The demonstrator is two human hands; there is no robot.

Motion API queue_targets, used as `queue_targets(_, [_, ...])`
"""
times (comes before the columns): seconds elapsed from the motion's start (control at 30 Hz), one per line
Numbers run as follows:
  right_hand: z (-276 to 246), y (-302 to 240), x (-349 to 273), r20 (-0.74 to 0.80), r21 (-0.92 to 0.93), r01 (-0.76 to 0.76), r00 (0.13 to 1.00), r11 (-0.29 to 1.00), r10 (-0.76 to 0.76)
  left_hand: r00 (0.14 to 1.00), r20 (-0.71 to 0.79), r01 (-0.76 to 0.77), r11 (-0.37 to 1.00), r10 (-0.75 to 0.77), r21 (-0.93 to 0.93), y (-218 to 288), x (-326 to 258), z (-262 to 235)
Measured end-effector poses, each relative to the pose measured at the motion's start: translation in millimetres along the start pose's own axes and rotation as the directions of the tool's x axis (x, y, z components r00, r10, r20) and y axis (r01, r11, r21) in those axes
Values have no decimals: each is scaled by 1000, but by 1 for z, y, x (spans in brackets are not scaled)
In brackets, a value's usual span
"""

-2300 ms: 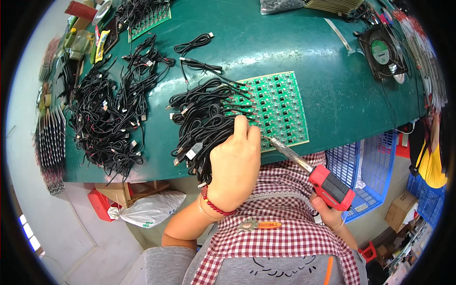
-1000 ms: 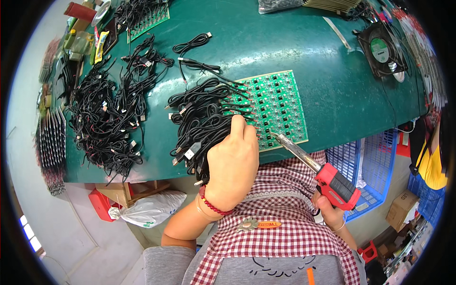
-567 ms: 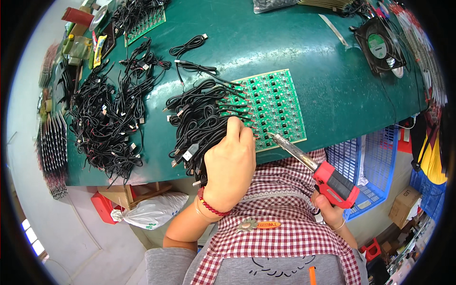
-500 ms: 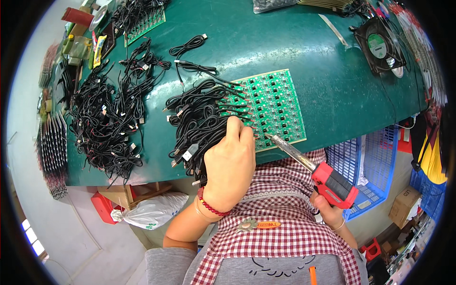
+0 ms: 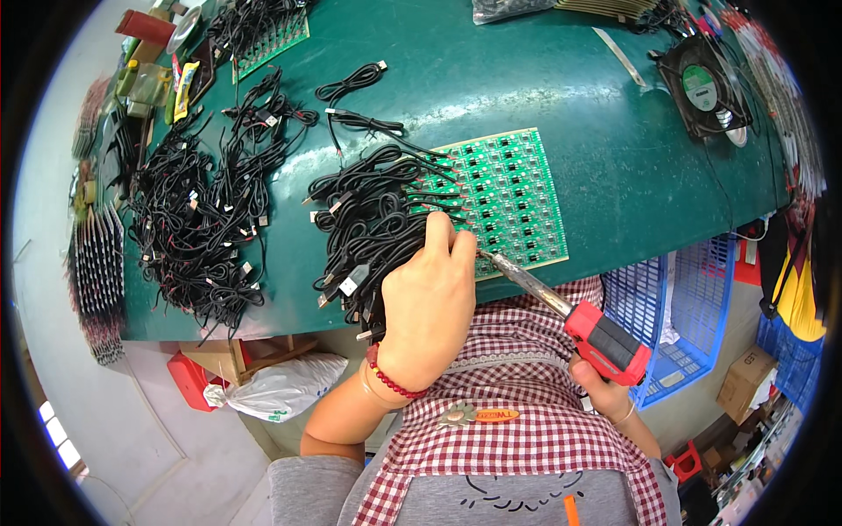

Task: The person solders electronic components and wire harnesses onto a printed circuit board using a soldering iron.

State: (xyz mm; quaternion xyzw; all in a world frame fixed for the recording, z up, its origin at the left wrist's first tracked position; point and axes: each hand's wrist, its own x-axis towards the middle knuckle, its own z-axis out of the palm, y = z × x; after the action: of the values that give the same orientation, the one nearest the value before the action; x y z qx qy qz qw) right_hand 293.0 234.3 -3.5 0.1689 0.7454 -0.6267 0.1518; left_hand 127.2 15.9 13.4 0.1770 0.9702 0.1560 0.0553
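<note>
Circuit board (image 5: 513,188) — green, flat | black cables (image 5: 364,210) coiled at its left | soldering iron (image 5: 586,323) — slanted, red-black

The left hand (image 5: 428,302) hides the undersides of its fingers, so we cannot tell what they hold. The tip of the soldering iron (image 5: 609,343) is too small for us to judge contact with the circuit board (image 5: 516,193), whose left edge lies beneath black cables (image 5: 379,230). The iron's handle hides fingers of the right hand (image 5: 605,394). The upper edge crops 1 grey bag (image 5: 511,9).
</note>
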Motion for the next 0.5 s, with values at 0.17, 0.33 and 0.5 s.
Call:
queue_targets(0.17, [-4,18,-10,-71,62,46,997,997,-42,1000,-1,-2,1000,2,-4,1,1,0])
queue_targets(0.33, [-1,5,-5,-62,87,168,985,982,-162,1000,3,5,1000,-5,0,1,0,-1])
queue_targets(0.5, [0,2,0,-17,-29,163,986,986,-164,1000,8,6,1000,-6,-5,1,-1,0])
